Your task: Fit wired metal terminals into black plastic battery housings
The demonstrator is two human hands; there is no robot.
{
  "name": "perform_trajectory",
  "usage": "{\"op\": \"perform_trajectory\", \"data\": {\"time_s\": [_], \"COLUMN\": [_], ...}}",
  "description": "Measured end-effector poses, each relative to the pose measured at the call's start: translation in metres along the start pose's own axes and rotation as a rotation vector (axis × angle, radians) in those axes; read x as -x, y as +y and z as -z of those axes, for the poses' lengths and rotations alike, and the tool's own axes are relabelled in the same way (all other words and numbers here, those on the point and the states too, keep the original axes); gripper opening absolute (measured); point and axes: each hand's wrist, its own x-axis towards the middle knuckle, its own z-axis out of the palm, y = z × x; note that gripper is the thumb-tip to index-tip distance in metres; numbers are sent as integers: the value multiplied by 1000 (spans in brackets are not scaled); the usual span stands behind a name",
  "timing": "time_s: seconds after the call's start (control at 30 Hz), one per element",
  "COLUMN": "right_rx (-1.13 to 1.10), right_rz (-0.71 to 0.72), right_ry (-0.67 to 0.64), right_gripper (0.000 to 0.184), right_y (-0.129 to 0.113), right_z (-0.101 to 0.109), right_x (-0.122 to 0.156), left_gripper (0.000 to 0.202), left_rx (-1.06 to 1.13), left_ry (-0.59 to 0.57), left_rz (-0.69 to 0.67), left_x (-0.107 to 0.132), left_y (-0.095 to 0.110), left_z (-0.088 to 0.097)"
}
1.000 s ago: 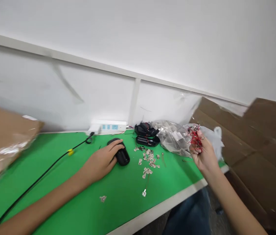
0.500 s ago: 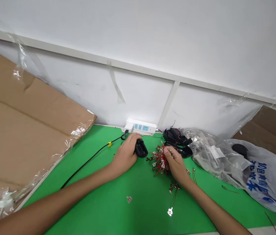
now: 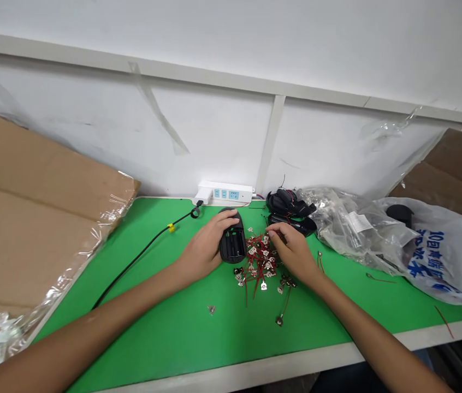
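My left hand (image 3: 210,240) is wrapped round the side of a black plastic housing (image 3: 233,243). Its open battery compartment faces up. Just right of it lies a tangled pile of metal contact tabs with red wires (image 3: 261,259) on the green tabletop (image 3: 165,333). My right hand (image 3: 292,248) is at the pile's upper right edge, thumb and forefinger pinched together. Whatever is between those fingertips is too small to make out. A single contact tab (image 3: 212,309) and a contact on a wire (image 3: 280,320) lie nearer the front edge.
Black plastic parts with wires (image 3: 290,210) lie behind my right hand. Clear plastic bags (image 3: 354,229) and a printed white bag (image 3: 439,251) fill the right. A power strip (image 3: 226,192) with a black cable (image 3: 144,248) sits at the wall. Cardboard (image 3: 42,218) leans at left.
The black housing has turned so its battery compartment shows more fully. My right hand has drawn from the pile's middle to its upper edge, and the pile looks more spread. The view has shifted.
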Motion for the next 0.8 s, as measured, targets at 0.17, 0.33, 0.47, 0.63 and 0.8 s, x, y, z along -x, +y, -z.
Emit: {"op": "perform_trajectory", "data": {"time_s": [0.17,0.33,0.47,0.63,0.8], "right_rx": [0,-137,-340,-431,-501], "right_rz": [56,-18,-156,-210,-208], "right_ry": [54,121,168,236,278], "right_gripper": [24,24,26,26,22], "right_y": [3,0,-8,-15,-19], "right_z": [7,15,18,19,13], "right_x": [-3,-3,-2,0,3], "left_gripper": [66,63,60,58,55], "left_rx": [-11,-33,-85,-135,-144], "left_ry": [-5,-47,-103,-140,-150], "left_rz": [-6,-32,-50,-78,-83], "left_x": [-1,0,1,1,1], "left_y": [-2,-2,1,5,5], "left_z": [-1,-1,1,3,2]}}
